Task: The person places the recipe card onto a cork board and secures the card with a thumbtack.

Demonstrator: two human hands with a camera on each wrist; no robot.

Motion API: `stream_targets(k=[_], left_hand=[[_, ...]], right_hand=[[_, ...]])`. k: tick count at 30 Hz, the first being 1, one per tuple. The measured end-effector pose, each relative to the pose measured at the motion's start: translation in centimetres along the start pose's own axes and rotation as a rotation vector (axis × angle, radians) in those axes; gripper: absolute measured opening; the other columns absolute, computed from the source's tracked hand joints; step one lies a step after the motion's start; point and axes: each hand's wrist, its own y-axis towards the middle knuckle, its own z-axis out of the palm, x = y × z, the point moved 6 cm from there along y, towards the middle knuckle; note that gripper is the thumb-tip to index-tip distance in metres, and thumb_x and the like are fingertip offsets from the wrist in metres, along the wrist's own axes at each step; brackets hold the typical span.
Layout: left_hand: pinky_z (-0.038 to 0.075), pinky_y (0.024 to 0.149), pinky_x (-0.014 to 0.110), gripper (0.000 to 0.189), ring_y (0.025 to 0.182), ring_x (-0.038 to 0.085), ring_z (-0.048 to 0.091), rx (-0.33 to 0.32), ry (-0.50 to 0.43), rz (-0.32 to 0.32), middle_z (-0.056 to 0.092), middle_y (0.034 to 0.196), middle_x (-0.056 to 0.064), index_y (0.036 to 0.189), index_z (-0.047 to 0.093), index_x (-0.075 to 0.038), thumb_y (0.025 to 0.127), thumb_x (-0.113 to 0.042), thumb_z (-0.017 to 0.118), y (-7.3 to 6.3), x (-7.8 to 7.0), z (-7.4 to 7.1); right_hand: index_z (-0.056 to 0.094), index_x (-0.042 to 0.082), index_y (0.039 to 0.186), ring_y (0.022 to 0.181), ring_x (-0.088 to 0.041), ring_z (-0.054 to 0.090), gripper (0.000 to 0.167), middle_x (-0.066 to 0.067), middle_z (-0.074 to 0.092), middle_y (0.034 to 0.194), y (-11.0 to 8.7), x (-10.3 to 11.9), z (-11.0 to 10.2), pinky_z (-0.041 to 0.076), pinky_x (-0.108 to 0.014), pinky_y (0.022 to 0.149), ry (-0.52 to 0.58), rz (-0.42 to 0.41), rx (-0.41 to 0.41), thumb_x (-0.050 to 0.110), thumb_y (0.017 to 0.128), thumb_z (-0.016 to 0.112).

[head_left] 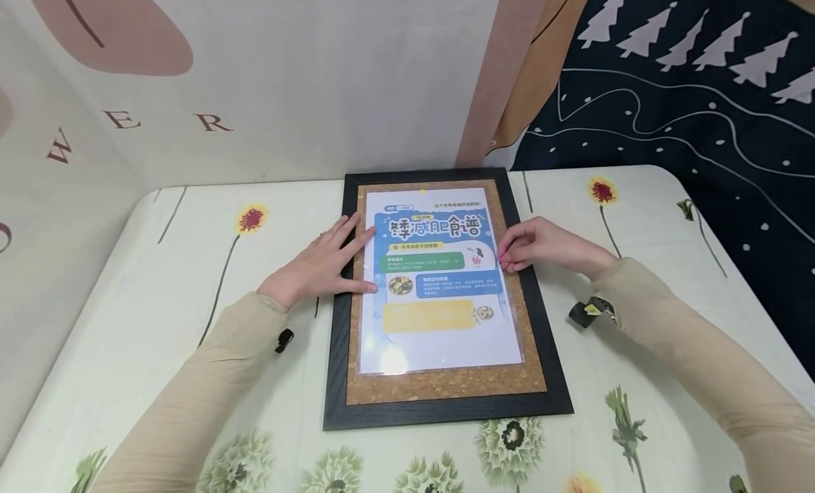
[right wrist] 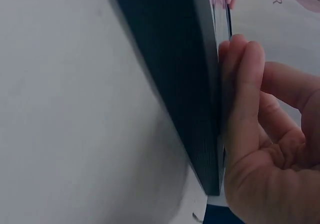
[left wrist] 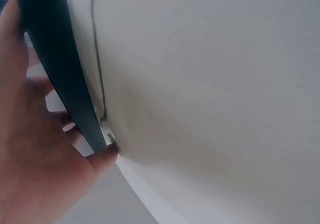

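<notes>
A cork board (head_left: 446,387) in a black frame (head_left: 448,415) lies on the table. On its cork lies a printed sheet (head_left: 439,348) with blue, green and yellow panels, in a clear glossy cover. A small yellow push pin (head_left: 422,191) sits at the sheet's top edge. With fingers spread, my left hand (head_left: 321,267) rests across the frame's left side, fingertips at the sheet's left edge. My right hand (head_left: 547,245) pinches a small pink push pin (head_left: 503,257) at the sheet's right edge; the fingertips mostly hide it. In the right wrist view, this hand (right wrist: 265,134) is beside the frame (right wrist: 175,79).
A pale tablecloth (head_left: 153,323) with printed flowers covers the table around the board. Behind it hangs a light printed cloth (head_left: 318,76), and at the right a dark one with white trees (head_left: 649,104). Each wrist wears a small black camera (head_left: 582,314).
</notes>
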Motion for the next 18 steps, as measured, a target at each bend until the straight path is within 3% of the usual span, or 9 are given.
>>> stream_targets(k=[11, 18], left_hand=[[0.015, 0.110, 0.060, 0.104, 0.145, 0.035, -0.004, -0.009, 0.005, 0.007, -0.004, 0.160, 0.017, 0.156, 0.017, -0.012, 0.081, -0.064, 0.066, 0.11, 0.06, 0.19], [0.014, 0.111, 0.059, 0.104, 0.145, 0.034, -0.006, 0.003, 0.000, -0.011, -0.006, 0.160, 0.016, 0.156, 0.015, -0.013, 0.081, -0.062, 0.067, 0.02, 0.04, 0.07]], right_hand=[[0.065, -0.010, 0.104, 0.072, -0.019, 0.065, 0.018, -0.015, 0.069, 0.091, 0.39, -0.06, 0.16, 0.055, -0.026, 0.071, -0.038, 0.125, -0.037, 0.002, 0.091, 0.062], [0.065, -0.010, 0.104, 0.072, -0.018, 0.065, 0.019, -0.014, 0.069, 0.089, 0.52, 0.39, 0.38, 0.055, -0.025, 0.070, -0.060, 0.144, -0.053, 0.003, 0.090, 0.064]])
